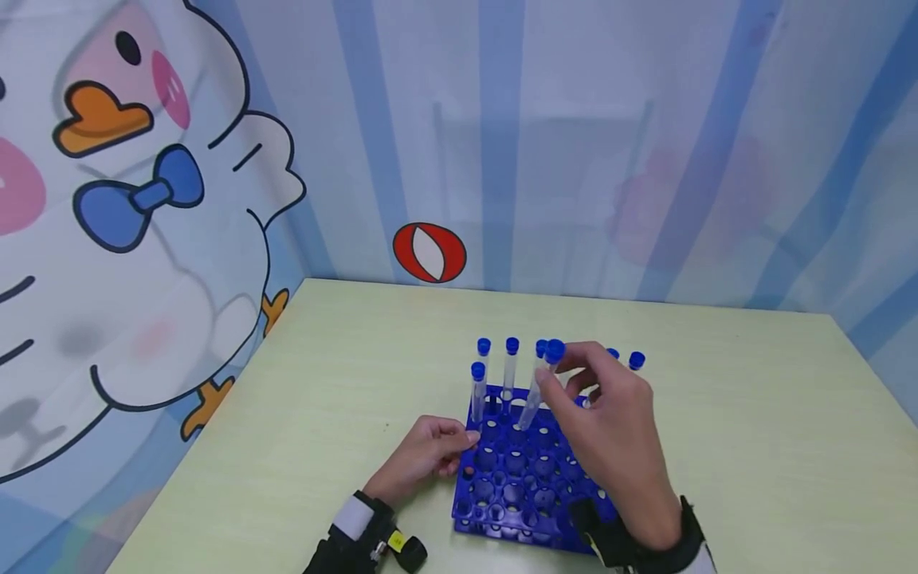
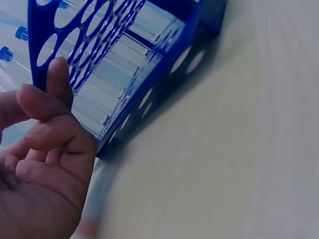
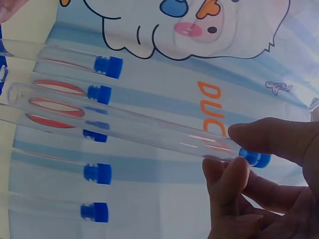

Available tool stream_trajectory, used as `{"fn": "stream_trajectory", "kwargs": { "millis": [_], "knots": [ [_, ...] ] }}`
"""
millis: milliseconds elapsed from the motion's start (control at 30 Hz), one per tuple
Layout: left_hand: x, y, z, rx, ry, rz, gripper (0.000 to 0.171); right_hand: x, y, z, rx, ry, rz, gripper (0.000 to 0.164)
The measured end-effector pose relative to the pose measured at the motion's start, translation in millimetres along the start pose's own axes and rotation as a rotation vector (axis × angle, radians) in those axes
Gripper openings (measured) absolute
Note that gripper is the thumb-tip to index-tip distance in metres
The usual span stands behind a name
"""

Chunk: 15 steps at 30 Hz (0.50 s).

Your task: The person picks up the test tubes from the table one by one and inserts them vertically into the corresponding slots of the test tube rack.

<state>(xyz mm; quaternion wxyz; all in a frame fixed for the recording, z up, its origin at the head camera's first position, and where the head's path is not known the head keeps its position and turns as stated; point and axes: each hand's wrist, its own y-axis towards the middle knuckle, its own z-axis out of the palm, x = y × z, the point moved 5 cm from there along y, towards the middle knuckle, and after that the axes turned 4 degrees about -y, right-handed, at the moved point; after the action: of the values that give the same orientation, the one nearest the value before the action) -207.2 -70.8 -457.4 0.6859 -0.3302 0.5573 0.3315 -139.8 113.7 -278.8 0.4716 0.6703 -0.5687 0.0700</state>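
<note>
My right hand pinches a clear test tube just below its blue cap, between thumb and fingertips. The tube tilts, and its rounded lower end shows over the holes of a blue test tube rack. At the rack's left side, my left hand grips the edge of the top plate between thumb and fingers. Several other blue-capped tubes stand in the rack, among them one at the left corner and one in the back row. The right hand partly hides those at the back right.
The rack stands on a pale wooden table. Behind it hangs a blue striped backdrop with a cartoon duck at the left. Tube caps rise behind my right hand, including one at the right.
</note>
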Motion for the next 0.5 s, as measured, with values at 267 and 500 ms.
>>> {"fn": "stream_trajectory", "kwargs": {
  "millis": [267, 500],
  "knots": [
    [-3.7, -0.8, 1.1, 0.009, 0.03, 0.019, 0.03, -25, 5, 32, -0.022, 0.118, -0.058, 0.019],
    [3.9, 3.7, -2.6, 0.012, 0.02, 0.029, 0.029, -59, 3, 64, -0.07, 0.116, -0.055, 0.023]
  ]
}}
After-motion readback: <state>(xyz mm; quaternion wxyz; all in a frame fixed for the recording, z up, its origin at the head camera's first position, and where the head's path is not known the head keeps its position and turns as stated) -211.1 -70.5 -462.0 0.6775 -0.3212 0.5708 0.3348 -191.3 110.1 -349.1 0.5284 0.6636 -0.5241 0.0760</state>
